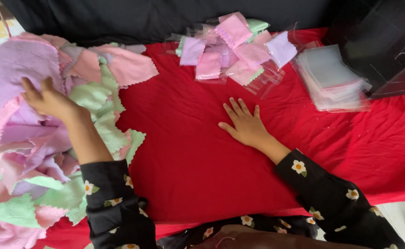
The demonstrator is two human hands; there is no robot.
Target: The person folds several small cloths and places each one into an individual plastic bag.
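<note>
**Left hand in the cloth heap, right hand flat on the red cover**

While our left hand reaches into the heap of loose cloths, its fingers are spread over a lilac piece and pinch nothing yet. That heap of pink, lilac and green cloths with zigzag edges fills the left side of the table. Our judgement: picking well here means catching one edge only, since the cloths overlap and cling in layers. Our right hand lies open, palm down, on the bare red table cover, holding nothing, well apart from the heap. Farther back, near the table's far edge, sits a pile of folded cloths in clear bags. Just to its right lies a stack of empty clear bags, beside a dark box at the corner. Black floral sleeves cover both forearms.
</note>
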